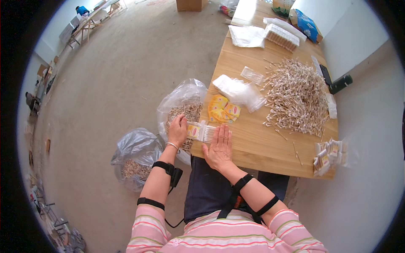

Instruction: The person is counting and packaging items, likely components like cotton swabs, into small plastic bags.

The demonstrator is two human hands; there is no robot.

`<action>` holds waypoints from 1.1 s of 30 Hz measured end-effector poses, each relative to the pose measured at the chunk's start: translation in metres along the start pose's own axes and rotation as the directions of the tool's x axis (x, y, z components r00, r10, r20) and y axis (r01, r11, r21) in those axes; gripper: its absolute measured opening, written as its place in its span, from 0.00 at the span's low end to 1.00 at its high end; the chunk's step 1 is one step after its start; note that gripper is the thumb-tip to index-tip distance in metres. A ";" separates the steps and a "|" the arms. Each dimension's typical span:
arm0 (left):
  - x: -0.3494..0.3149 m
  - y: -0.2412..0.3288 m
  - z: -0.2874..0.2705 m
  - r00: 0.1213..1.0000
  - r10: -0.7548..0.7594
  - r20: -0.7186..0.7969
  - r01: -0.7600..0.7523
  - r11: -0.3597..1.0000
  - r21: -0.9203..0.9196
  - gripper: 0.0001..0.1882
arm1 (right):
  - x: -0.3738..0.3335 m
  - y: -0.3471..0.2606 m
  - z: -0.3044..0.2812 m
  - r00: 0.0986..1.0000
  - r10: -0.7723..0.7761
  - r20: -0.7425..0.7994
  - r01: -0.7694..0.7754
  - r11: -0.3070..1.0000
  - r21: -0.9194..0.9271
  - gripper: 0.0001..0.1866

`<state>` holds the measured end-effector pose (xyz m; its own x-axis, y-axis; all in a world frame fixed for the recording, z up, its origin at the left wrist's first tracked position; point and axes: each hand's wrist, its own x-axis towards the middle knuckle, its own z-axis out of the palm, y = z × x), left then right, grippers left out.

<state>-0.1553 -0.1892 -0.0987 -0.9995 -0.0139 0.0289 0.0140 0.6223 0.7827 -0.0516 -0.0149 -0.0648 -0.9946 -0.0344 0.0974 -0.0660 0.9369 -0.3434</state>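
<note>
At the table's near left corner, my left hand (178, 131) has its fingers closed on a small clear plastic bag (194, 131) with a yellow and white card inside. The bag reaches past the table's left edge. My right hand (220, 147) lies flat with fingers stretched out, its fingertips over a row of cotton swabs (209, 133) at the bag's mouth. The part of the row beneath the fingers is hidden. Just beyond are loose yellow cards (223, 109) and a pile of empty clear bags (238, 90).
A large heap of cotton swabs (295, 99) covers the table's right side. Filled packets (330, 156) lie at the near right corner, and a dark bottle (340, 84) by the wall. Two plastic sacks of small pieces, one nearer (137, 154) and one farther (182, 97), stand on the floor.
</note>
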 end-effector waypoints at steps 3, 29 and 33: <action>0.004 -0.009 -0.002 0.999 -0.037 -0.005 0.038 0.995 0.091 0.21 | 0.001 -0.004 -0.002 1.000 0.001 0.026 -0.001 1.000 -0.006 0.47; -0.001 -0.021 0.000 0.990 0.014 0.139 0.030 0.950 -0.310 0.19 | 0.009 -0.026 0.007 1.000 0.016 0.020 -0.016 1.000 0.015 0.49; -0.002 -0.022 -0.002 0.990 0.017 0.143 0.031 0.946 -0.324 0.20 | 0.010 -0.031 0.010 1.000 0.020 0.014 -0.020 0.999 0.034 0.49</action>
<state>-0.1540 -0.2045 -0.1142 -0.9930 0.1084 -0.0469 -0.0080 0.3343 0.9424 -0.0606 -0.0476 -0.0623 -0.9968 -0.0206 0.0778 -0.0485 0.9251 -0.3767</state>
